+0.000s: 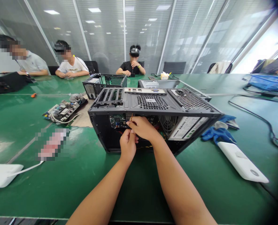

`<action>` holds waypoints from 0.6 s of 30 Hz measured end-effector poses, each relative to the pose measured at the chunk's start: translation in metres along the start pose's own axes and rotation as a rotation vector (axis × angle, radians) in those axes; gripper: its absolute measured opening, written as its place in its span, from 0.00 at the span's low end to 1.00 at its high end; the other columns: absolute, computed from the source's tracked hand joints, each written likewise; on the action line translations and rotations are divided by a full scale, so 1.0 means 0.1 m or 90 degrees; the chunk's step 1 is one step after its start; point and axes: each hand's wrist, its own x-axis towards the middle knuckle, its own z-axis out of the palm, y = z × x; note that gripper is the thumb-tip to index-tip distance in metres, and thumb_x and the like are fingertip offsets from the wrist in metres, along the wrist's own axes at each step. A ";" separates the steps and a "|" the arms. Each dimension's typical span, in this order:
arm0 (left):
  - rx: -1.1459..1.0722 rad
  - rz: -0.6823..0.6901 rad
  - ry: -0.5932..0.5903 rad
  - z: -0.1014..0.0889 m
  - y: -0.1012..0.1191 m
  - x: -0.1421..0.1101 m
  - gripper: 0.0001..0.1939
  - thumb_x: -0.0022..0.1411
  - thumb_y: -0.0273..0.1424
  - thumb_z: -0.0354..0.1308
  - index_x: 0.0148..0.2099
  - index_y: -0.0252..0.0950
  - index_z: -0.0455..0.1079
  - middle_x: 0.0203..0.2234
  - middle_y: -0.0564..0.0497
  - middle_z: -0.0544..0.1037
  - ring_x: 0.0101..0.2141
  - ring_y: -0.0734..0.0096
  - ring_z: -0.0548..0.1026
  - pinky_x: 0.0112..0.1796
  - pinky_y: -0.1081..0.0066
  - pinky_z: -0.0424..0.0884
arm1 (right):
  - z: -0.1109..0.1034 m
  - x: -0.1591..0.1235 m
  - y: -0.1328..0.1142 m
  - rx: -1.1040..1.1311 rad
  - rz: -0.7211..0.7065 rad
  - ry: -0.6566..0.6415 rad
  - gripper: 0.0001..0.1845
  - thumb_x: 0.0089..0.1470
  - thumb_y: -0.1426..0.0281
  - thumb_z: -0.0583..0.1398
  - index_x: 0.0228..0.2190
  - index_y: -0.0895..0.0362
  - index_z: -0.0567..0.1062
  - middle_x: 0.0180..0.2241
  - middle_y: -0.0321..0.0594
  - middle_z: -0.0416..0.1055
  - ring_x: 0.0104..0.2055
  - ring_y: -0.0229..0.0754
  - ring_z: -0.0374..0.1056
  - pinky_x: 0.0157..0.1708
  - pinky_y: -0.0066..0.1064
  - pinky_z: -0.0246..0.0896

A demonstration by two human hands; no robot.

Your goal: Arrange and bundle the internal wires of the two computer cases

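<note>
A black computer case [129, 107] lies on the table with its open side facing me and its back panel on top. Both my hands reach into that opening. Between the fingertips of my right hand [143, 127] is a thin yellow-and-black cable [131, 117], close to a green circuit board [116, 120]. Just below, my left hand [127, 143] is closed in a pinch; what lies between its fingers is hidden. To the right inside the case are a fan [168, 123] and a power supply [188, 128] with a white label.
Behind stand two other cases [105, 80] [157, 83]. A loose motherboard [64, 111] lies left on cardboard [84, 118]. Blue gloves [220, 132] and a white power bank [242, 161] are at right. A blurred phone [53, 143] lies left. Three people sit across the table.
</note>
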 end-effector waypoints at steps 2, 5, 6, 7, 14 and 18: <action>0.009 0.005 -0.001 0.00 0.01 0.00 0.19 0.67 0.43 0.52 0.29 0.36 0.65 0.19 0.55 0.70 0.20 0.77 0.68 0.24 0.76 0.66 | -0.01 0.00 0.00 0.003 -0.001 0.004 0.17 0.61 0.66 0.55 0.21 0.56 0.64 0.20 0.34 0.65 0.24 0.35 0.59 0.27 0.29 0.46; 0.018 0.014 -0.006 0.00 0.03 -0.01 0.21 0.68 0.45 0.50 0.28 0.36 0.65 0.20 0.54 0.71 0.20 0.76 0.68 0.24 0.75 0.65 | -0.01 -0.01 0.00 0.006 -0.004 0.005 0.17 0.60 0.66 0.55 0.21 0.56 0.64 0.19 0.33 0.64 0.24 0.35 0.59 0.27 0.29 0.46; 0.018 0.016 -0.010 0.00 0.04 -0.01 0.22 0.68 0.46 0.50 0.27 0.36 0.65 0.20 0.54 0.71 0.20 0.76 0.68 0.24 0.75 0.65 | -0.02 -0.01 0.01 0.009 -0.003 0.002 0.17 0.60 0.66 0.55 0.21 0.56 0.65 0.19 0.33 0.64 0.24 0.35 0.59 0.27 0.28 0.46; 0.017 0.019 -0.013 0.00 0.04 -0.01 0.22 0.68 0.46 0.50 0.27 0.36 0.65 0.20 0.54 0.71 0.20 0.76 0.68 0.24 0.75 0.65 | -0.02 -0.01 0.01 0.013 0.000 -0.001 0.16 0.60 0.65 0.56 0.21 0.56 0.66 0.19 0.33 0.64 0.24 0.35 0.59 0.27 0.28 0.46; 0.021 0.033 -0.021 -0.01 0.04 -0.02 0.25 0.69 0.48 0.47 0.27 0.36 0.65 0.20 0.53 0.71 0.21 0.75 0.68 0.25 0.74 0.65 | -0.04 -0.03 0.04 0.024 0.003 -0.018 0.14 0.58 0.65 0.56 0.22 0.56 0.68 0.18 0.32 0.64 0.23 0.35 0.58 0.26 0.28 0.45; 0.025 0.029 -0.017 -0.01 0.02 -0.02 0.23 0.68 0.47 0.49 0.27 0.36 0.66 0.19 0.53 0.71 0.20 0.75 0.68 0.25 0.74 0.65 | -0.03 -0.02 0.06 0.020 -0.015 -0.008 0.15 0.58 0.66 0.56 0.21 0.56 0.66 0.18 0.31 0.63 0.23 0.34 0.57 0.26 0.28 0.44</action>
